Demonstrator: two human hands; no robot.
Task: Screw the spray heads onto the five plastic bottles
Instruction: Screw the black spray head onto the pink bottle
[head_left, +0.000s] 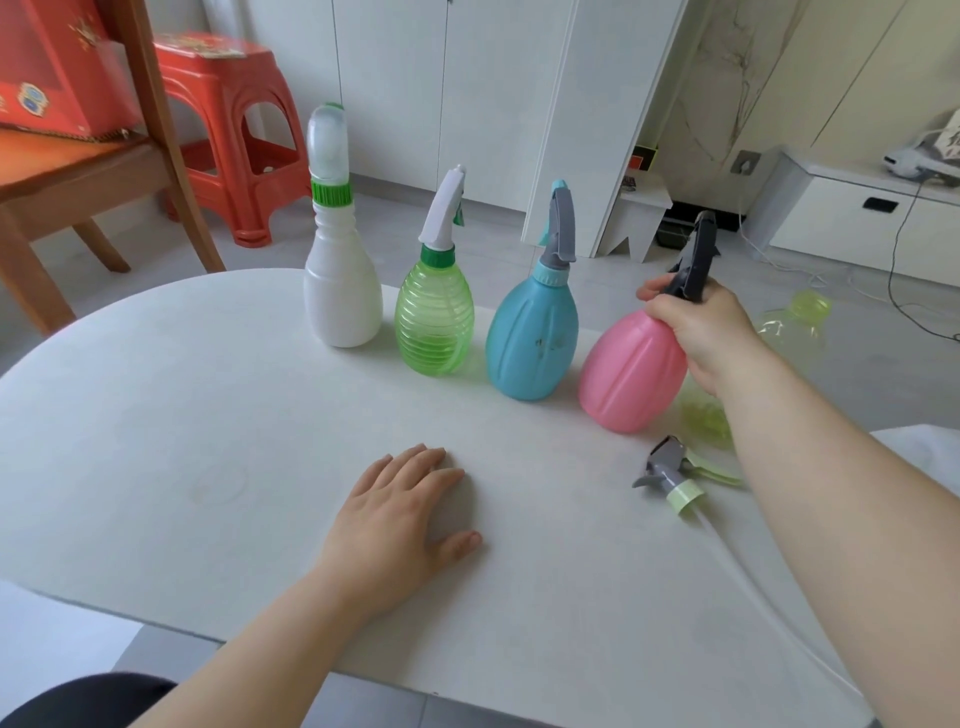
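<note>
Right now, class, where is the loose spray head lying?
In the head view, the loose spray head lies on the table, right side, just in front of the pink bottle.

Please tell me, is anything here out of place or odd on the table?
Yes. One spray head lies loose on its side on the table, not on any bottle. The yellow-green bottle behind the right hand has no head. The pink bottle stands tilted in that grip.

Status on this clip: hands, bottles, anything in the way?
Right hand grips pink bottle at its neck, dark spray head on. Left hand flat on table. Loose spray head lies beside; yellow-green bottle uncapped behind arm. Nothing blocking.
</note>
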